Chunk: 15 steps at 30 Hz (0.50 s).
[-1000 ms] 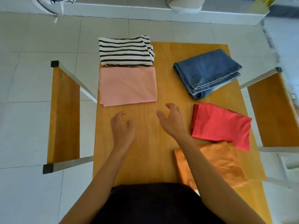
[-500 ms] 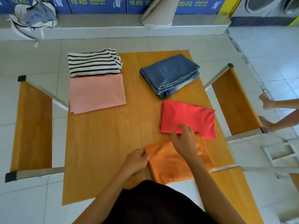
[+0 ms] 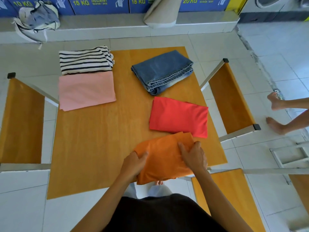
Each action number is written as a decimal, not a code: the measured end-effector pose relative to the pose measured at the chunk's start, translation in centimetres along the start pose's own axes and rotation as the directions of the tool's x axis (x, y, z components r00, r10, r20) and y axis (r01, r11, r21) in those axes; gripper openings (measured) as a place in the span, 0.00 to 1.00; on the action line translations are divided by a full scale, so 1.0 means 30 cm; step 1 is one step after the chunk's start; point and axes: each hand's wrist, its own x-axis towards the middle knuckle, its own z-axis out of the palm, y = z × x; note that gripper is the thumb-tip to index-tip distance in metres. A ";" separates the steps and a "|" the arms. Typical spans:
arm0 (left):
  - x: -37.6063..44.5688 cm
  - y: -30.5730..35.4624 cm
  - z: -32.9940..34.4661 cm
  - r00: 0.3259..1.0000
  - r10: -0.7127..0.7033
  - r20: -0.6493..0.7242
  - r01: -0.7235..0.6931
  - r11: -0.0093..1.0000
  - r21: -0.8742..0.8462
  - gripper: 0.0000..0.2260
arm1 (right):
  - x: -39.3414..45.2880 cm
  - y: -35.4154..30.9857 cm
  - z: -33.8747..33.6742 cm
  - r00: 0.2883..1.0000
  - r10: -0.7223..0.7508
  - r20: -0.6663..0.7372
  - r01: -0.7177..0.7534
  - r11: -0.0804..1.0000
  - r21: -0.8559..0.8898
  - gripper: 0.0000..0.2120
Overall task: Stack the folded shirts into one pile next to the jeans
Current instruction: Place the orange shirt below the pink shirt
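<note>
An orange folded shirt (image 3: 163, 158) is at the table's near right edge, partly hanging past it. My left hand (image 3: 134, 164) grips its left side and my right hand (image 3: 194, 156) grips its right side. A red folded shirt (image 3: 178, 117) lies just beyond it. Folded blue jeans (image 3: 163, 71) lie at the far right of the table. A pink folded shirt (image 3: 86, 90) lies at the left, and a black-and-white striped shirt (image 3: 85, 60) sits behind it, overhanging the far left corner.
The wooden table (image 3: 103, 139) has benches on the left (image 3: 21, 121), right (image 3: 230, 97) and near right (image 3: 229, 196). Another person's bare feet (image 3: 275, 113) are on the tiled floor at the right. A bag (image 3: 37, 20) lies on the far ledge.
Both hands moved from the table's middle to the orange shirt and took hold of its two sides. The camera view shifted to the right.
</note>
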 end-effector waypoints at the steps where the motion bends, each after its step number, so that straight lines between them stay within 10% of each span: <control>1: -0.006 0.003 0.003 1.000 0.012 -0.014 -0.012 1.000 -0.003 0.29 | 0.006 0.001 0.002 1.000 -0.010 0.025 0.010 1.000 0.023 0.33; 15: 0.071 -0.141 -0.215 0.981 -0.146 -0.124 0.055 0.835 -0.548 0.21 | -0.085 -0.197 0.098 0.971 -0.156 0.180 0.054 0.880 0.472 0.24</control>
